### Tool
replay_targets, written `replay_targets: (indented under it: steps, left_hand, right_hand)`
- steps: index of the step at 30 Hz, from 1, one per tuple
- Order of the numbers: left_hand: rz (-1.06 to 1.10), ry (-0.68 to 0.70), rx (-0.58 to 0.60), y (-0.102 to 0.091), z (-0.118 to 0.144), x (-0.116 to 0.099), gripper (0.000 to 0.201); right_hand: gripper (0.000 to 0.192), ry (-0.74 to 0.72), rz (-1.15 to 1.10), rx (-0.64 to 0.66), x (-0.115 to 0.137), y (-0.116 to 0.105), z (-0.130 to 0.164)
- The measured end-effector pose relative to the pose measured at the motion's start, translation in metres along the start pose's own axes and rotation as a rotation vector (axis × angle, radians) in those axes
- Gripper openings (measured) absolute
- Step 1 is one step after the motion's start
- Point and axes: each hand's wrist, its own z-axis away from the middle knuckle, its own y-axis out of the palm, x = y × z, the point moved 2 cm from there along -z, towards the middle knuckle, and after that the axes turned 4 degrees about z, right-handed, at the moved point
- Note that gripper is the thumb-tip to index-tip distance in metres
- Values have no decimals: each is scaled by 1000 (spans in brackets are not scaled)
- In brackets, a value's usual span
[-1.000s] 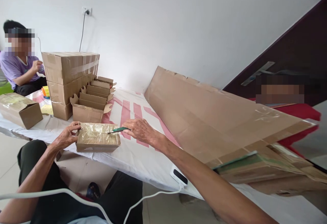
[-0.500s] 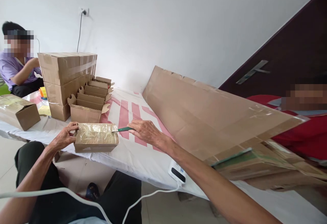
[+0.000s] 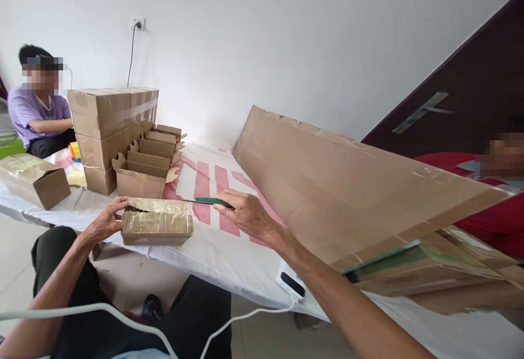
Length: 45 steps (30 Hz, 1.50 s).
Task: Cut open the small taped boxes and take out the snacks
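Note:
A small cardboard box (image 3: pixel 158 227), wrapped in shiny clear tape, lies on the white and pink sheet (image 3: pixel 213 250) near its front edge. My left hand (image 3: pixel 107 218) grips the box's left end. My right hand (image 3: pixel 245 213) holds a green-handled knife (image 3: pixel 213 201) just right of the box, its thin blade pointing at the box's far top edge. The far top flap of the box stands slightly raised along a slit.
Behind stand a stack of taped cartons (image 3: pixel 110 124) and a row of open small boxes (image 3: pixel 147 162). Another box (image 3: pixel 35 179) lies far left. A large flat carton (image 3: pixel 347 184) lies to the right. A person in purple (image 3: pixel 36 113) sits at the left, one in red (image 3: pixel 491 206) right.
My right hand has drawn the knife rightward off the box top, and the box's top has split open along the cut. My left hand stays on the box.

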Motion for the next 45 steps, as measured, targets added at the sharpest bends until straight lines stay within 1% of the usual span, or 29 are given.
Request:
replay_targets:
  steps: [2, 5, 8, 11, 17, 24, 27, 30, 35, 39, 41, 42, 45]
  left_hand:
    - [-27, 4, 3, 0, 1, -2, 45]
    - [-45, 9, -1, 0, 2, -2, 47]
    - [-53, 10, -8, 0, 2, 2, 46]
    - [-51, 14, 0, 1, 1, 6, 44]
    - [-65, 25, 8, 3, 1, 6, 42]
    - [-58, 11, 1, 4, 1, 4, 45]
    - [-68, -1, 1, 3, 1, 6, 46]
    - [-83, 3, 3, 1, -1, 9, 49]
    - [-115, 14, 30, -3, -3, 10, 50]
    - [-100, 14, 25, -5, -3, 8, 56]
    - [-106, 31, 8, -6, -3, 7, 64]
    - [-111, 37, -1, -6, -3, 7, 68]
    - [-114, 38, -6, -7, -4, 8, 74]
  right_hand:
    - [29, -9, -40, -8, 17, 4, -9]
    - [26, -64, -74, 14, 41, 10, -24]
    - [23, -130, -52, 51, 62, 17, -38]
    - [22, -170, -8, 92, 78, 24, -51]
    - [22, -193, 64, 190, 94, 31, -69]
    - [24, -182, 171, 301, 99, 35, -75]
    - [24, -176, 215, 330, 93, 34, -72]
    - [24, -158, 254, 350, 79, 31, -65]
    - [23, -97, 313, 384, 42, 23, -46]
    - [21, -39, 361, 366, 10, 14, -24]
    - [21, -17, 320, 326, -4, 9, -13]
    - [21, -13, 265, 289, -10, 6, -8]
    - [25, 33, 28, 97, -30, 4, 5]
